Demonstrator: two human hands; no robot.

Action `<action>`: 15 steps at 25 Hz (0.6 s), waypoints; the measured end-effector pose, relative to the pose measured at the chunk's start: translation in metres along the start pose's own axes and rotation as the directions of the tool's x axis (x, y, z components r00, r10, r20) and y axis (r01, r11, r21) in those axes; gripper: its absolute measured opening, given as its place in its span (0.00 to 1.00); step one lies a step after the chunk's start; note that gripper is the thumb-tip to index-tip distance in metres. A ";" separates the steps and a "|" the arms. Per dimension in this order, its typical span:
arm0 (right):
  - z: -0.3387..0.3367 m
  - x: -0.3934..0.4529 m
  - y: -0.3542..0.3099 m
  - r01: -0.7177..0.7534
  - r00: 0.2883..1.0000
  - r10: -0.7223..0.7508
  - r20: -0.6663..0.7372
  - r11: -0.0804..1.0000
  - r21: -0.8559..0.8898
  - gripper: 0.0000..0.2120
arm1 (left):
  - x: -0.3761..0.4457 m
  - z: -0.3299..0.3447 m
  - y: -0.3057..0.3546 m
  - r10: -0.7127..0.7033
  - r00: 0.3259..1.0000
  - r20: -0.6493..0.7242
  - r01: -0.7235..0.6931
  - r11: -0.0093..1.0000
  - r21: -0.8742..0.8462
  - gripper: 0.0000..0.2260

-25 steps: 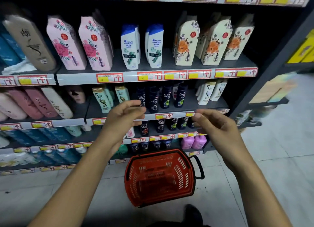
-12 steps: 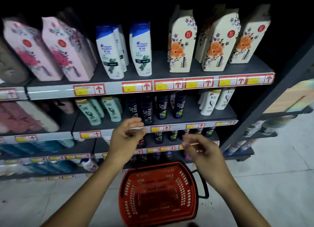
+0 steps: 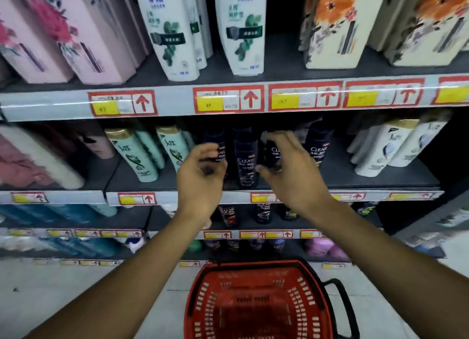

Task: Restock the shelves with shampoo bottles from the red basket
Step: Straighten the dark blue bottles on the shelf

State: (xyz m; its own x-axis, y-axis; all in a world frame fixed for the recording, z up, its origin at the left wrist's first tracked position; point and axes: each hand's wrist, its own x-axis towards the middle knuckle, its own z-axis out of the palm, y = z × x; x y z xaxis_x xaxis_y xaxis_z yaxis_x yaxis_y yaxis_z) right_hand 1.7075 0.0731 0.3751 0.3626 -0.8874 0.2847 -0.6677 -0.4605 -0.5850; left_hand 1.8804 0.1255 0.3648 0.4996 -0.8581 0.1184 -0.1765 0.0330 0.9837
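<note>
The shelves [image 3: 253, 186] carry upright rows facing the aisle, so labels read from the front, and the red basket [image 3: 256, 305] sits on the floor directly below, apparently empty. Both hands reach the dark shampoo bottles [image 3: 245, 158], which stand caps up, long axis vertical. The left hand [image 3: 200, 178] curls loosely beside one, while the right hand [image 3: 291, 171] spreads around another; whether either truly grips, I cannot tell.

"CLEAR" on black bottles [image 3: 245, 158] mid-shelf; red up-arrows on shelf-edge price tags [image 3: 228, 99]; other print illegible
</note>
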 end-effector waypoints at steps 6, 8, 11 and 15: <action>0.042 0.046 -0.003 -0.016 0.998 0.025 0.051 0.986 -0.164 0.32 | 0.028 -0.022 -0.022 -0.001 1.000 -0.019 -0.001 0.992 -0.128 0.14; 0.050 0.049 -0.002 -0.069 0.997 0.071 0.035 0.996 -0.048 0.32 | 0.029 -0.025 -0.029 -0.007 1.000 0.000 0.007 0.993 -0.121 0.13; 0.054 0.045 -0.007 -0.121 0.993 0.120 0.018 0.989 0.081 0.30 | 0.029 -0.028 -0.036 0.009 1.000 -0.012 -0.009 1.000 0.013 0.11; 0.072 0.043 -0.020 -0.058 0.996 0.048 0.076 0.990 0.132 0.29 | 0.035 -0.028 -0.044 -0.008 1.000 0.000 0.008 0.992 0.126 0.12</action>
State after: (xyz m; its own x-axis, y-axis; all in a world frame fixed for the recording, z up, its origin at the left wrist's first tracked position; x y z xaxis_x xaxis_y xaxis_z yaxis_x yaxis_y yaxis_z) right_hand 1.7832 0.0453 0.3445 0.3784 -0.9043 0.1976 -0.5961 -0.4013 -0.6954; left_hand 1.9297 0.1080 0.3292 0.5014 -0.8582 0.1104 -0.2776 -0.0387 0.9599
